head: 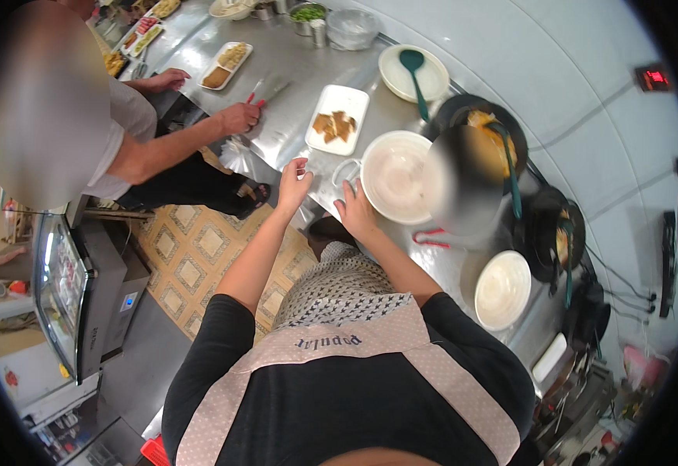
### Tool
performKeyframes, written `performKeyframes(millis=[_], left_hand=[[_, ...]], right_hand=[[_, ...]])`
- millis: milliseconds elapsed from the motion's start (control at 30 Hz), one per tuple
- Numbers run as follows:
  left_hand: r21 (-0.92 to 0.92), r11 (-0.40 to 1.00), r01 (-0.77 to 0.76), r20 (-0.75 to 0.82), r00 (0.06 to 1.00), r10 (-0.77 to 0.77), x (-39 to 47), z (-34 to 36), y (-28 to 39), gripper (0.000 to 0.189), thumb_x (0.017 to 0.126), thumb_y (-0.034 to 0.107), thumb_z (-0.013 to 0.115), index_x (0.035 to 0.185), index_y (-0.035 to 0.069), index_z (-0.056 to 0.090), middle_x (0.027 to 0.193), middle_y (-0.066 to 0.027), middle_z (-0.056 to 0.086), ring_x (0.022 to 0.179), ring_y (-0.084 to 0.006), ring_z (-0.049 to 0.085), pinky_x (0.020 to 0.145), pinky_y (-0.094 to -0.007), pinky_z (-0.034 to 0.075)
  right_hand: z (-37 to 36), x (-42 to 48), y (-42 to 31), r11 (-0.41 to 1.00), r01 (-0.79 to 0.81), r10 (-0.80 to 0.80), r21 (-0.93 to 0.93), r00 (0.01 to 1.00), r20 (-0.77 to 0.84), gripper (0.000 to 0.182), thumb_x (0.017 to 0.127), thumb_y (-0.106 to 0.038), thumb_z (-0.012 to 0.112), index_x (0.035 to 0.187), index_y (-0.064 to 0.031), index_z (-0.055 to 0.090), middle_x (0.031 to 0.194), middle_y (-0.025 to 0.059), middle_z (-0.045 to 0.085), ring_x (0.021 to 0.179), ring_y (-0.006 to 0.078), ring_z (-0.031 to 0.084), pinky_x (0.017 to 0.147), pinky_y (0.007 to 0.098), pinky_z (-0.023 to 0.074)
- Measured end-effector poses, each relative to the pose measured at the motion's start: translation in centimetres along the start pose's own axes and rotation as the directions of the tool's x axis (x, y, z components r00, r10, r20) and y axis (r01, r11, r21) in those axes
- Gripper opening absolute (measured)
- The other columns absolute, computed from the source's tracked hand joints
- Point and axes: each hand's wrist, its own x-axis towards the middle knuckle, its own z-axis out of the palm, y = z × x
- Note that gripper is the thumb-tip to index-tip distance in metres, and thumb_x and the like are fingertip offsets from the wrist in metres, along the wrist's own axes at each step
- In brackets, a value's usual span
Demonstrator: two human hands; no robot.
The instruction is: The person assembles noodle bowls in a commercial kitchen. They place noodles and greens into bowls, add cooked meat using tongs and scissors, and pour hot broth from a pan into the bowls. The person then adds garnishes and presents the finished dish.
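My left hand (295,185) hangs over the edge of the steel counter with its fingers loosely bent and nothing visible in them. My right hand (357,212) rests at the counter edge, fingers spread, beside the loop handle of a large white basin (394,175). Whether a fingertip touches the basin is hard to tell. Just beyond my hands lies a white rectangular tray (321,140) holding several browned food pieces (334,126). Red-handled tongs (430,237) lie to the right of the basin's near side, partly hidden by a blurred patch.
A co-worker's hand (240,118) holds a red-handled utensil at left, near a two-part food tray (215,77). A green ladle (413,70) lies on a pale bowl (388,76). Black pans (454,108) line the wall; another white bowl (502,291) stands at right.
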Motion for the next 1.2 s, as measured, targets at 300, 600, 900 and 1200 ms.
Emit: performKeyframes(millis=[300, 600, 900, 1200], left_hand=[[-0.023, 0.998, 0.06, -0.017, 0.998, -0.061, 14.1, -10.4, -3.5, 0.034, 0.076, 0.01, 0.056, 0.109, 0.002, 0.052, 0.103, -0.0092, 0.054, 0.087, -0.0164, 0.056, 0.076, -0.0283, 0.045], [-0.265, 0.901, 0.342, 0.002, 0.935, -0.354, 17.1, -14.0, -2.7, 0.031, 0.078, 0.008, 0.053, 0.109, 0.005, 0.051, 0.1, -0.0045, 0.052, 0.086, -0.0139, 0.053, 0.073, -0.0289, 0.047], [-0.265, 0.935, 0.236, 0.266, 0.95, -0.164, 24.2, -14.3, -9.5, 0.034, 0.08, 0.011, 0.057, 0.113, 0.006, 0.05, 0.103, -0.0075, 0.051, 0.088, -0.0163, 0.053, 0.071, -0.0289, 0.049], [-0.305, 0.869, 0.391, 0.467, 0.856, -0.221, 24.1, -10.3, -9.7, 0.026, 0.082, 0.01, 0.053, 0.109, 0.008, 0.051, 0.097, -0.0011, 0.052, 0.083, -0.0103, 0.053, 0.071, -0.0236, 0.046]], right_hand=[[1.0, 0.6, 1.9, 0.997, -0.07, 0.064, 0.035, 0.987, 0.147, 0.02, 0.077, -0.018, 0.06, 0.086, -0.0009, 0.052, 0.097, 0.0264, 0.048, 0.092, 0.0425, 0.046, 0.079, 0.0499, 0.0362], [-1.1, 0.8, -2.4, 0.965, -0.227, 0.231, -0.134, 0.973, 0.015, 0.037, 0.065, 0.002, 0.056, 0.101, 0.0007, 0.046, 0.093, 0.0253, 0.049, 0.089, 0.0435, 0.048, 0.076, 0.0483, 0.0383], [-2.7, -4.9, -5.4, 0.609, -0.789, 0.771, 0.079, 0.612, 0.174, 0.063, 0.067, -0.007, 0.061, 0.125, -0.0119, 0.037, 0.099, 0.0217, 0.058, 0.091, 0.0386, 0.055, 0.077, 0.0437, 0.0448], [2.2, -21.3, 0.1, 0.276, -0.948, 0.736, 0.157, 0.103, -0.669, 0.032, 0.077, -0.024, 0.067, 0.096, -0.0049, 0.048, 0.074, 0.0153, 0.059, 0.066, 0.0262, 0.057, 0.062, 0.0351, 0.0452]])
